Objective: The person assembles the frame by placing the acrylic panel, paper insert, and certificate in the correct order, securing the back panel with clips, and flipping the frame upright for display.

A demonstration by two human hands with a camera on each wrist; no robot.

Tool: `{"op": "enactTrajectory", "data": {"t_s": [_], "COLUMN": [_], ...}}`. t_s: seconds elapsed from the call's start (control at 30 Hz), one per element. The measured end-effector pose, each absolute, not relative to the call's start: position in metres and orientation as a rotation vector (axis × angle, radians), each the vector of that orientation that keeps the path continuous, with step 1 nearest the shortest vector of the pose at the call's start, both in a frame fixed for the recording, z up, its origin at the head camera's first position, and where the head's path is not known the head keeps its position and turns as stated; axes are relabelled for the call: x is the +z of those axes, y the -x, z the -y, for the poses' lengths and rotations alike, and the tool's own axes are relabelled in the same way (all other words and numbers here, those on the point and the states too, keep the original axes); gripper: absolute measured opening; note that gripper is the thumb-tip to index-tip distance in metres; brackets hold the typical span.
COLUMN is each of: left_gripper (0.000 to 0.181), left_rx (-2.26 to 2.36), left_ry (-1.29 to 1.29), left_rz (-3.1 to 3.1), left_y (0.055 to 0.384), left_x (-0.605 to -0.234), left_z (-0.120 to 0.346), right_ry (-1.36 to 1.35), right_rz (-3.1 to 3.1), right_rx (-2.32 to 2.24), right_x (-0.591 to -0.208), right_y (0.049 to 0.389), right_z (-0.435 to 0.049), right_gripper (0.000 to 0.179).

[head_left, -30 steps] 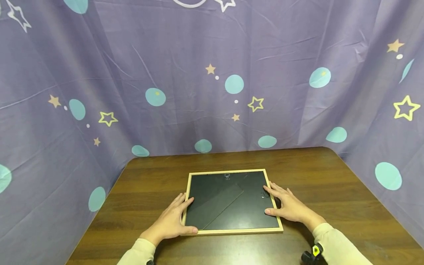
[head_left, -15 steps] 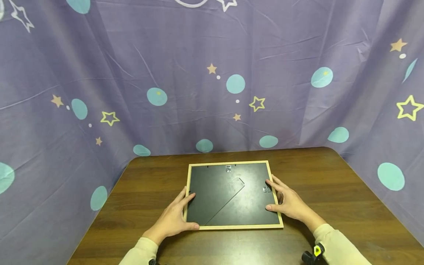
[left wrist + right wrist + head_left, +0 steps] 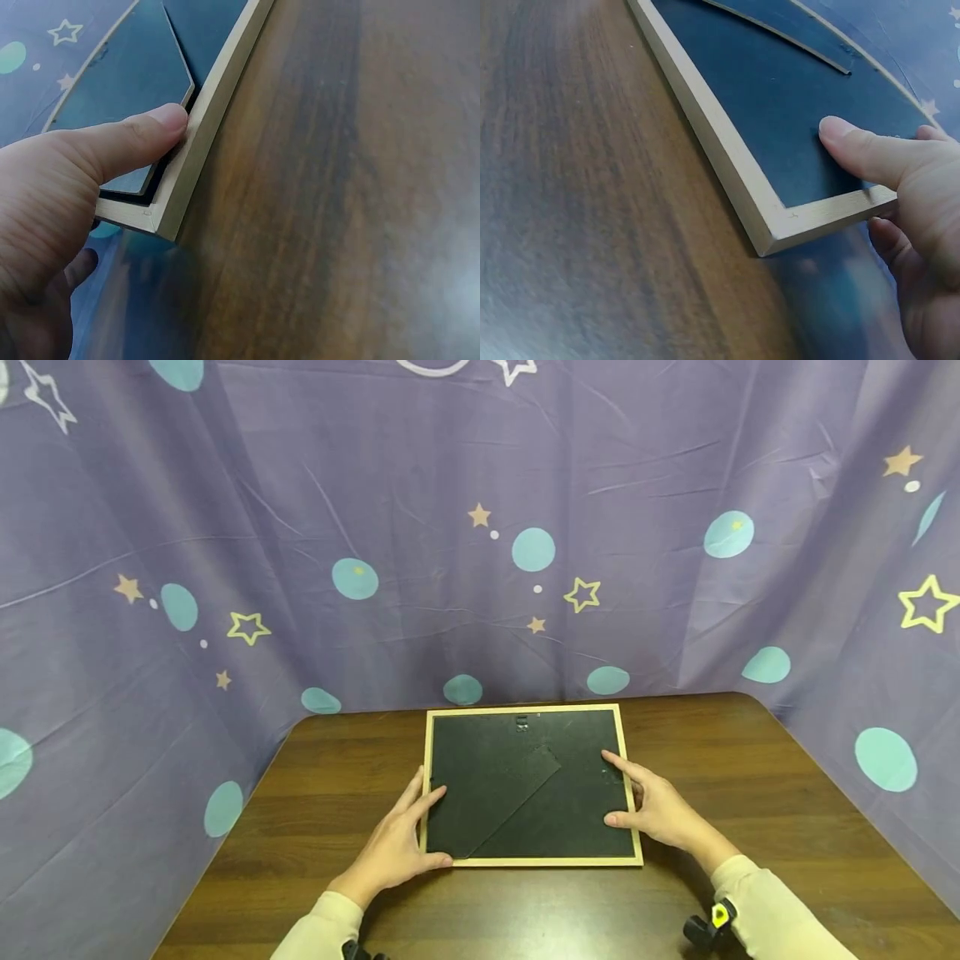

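Observation:
A picture frame (image 3: pixel 510 810) with a pale wooden rim shows its black back in the head view, its far edge raised toward the curtain. A fold-out stand lies flat against that backing, and a small metal hanger (image 3: pixel 522 723) sits by the far edge. My left hand (image 3: pixel 397 843) grips the left side, thumb on the near left corner and fingers partly hidden beyond the rim. On the right side my right hand (image 3: pixel 660 814) holds the rim, thumb and forefinger over the backing. In the right wrist view other fingers curl under the wooden rim (image 3: pixel 727 150).
The brown wooden table (image 3: pixel 540 910) spreads out around the frame. A purple curtain (image 3: pixel 420 635) with stars and dots hangs behind the table and along both sides. Dark straps with cameras (image 3: pixel 708 927) sit at the wrists.
The picture frame's far edge has risen toward the curtain, tilting the frame up, and its near edge has shifted slightly away from me. Both hands have moved along with it, keeping their grip.

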State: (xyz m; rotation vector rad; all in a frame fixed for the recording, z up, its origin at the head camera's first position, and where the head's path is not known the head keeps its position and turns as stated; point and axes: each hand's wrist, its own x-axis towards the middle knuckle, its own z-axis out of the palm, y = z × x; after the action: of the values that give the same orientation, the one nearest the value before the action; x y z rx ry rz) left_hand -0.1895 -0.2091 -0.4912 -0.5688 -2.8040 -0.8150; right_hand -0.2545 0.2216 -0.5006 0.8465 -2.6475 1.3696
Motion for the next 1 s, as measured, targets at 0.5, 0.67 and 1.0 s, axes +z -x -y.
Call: {"op": "enactTrajectory", "data": {"t_s": [0.5,0.67,1.0], "left_gripper": [0.082,0.072,0.066], "left_rx": [-0.834,-0.904,-0.964], "left_ry": [0.594,0.596,0.612], "left_rz": [2.670,2.639,2.565], "left_y": [0.201,0.204,0.210], "left_x": [-0.483,-0.485,-0.488], "left_z": [0.202,0.200,0.199], "right_ry": [-0.830,-0.835,-0.853], "right_rz": [2.475,2.459,2.424], "right_rx": [0.990,1.012,0.981], "right_x": [-0.494,-0.494,-0.491], "right_y": [0.264,0.267,0.271], "right_z": [-0.222,-0.222,-0.219], "right_gripper": [0.100,0.099,0.101]}}
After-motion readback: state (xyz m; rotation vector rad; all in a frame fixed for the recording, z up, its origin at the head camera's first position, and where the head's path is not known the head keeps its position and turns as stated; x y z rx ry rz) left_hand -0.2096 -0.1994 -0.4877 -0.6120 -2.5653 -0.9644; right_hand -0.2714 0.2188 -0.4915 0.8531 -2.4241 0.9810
